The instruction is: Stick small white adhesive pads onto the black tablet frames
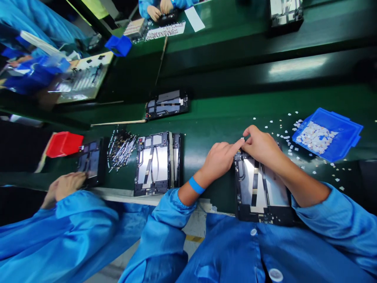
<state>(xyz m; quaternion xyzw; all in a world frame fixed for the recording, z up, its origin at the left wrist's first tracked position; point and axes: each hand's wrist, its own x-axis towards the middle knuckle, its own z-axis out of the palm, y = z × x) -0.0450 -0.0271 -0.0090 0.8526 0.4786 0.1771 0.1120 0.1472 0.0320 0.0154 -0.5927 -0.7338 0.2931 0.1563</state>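
Observation:
Directly before me lies an opened tablet [260,184], its silver battery and black cables showing. Above its upper left corner, my left hand [218,159] and my right hand [260,145] meet at the fingertips. A small white piece [242,139] shows where they meet; both hands seem to pinch it. My left index finger points along toward it, and the other left fingers are curled. My right forearm covers the tablet's upper right part.
To the right, a blue bin [344,135] holds small white pieces, with more scattered around it. On the left are stacked tablets [153,163], a pile of thin strips [120,149], a red bin [63,144] and a co-worker's hands [66,186]. Another tablet [167,105] lies farther back.

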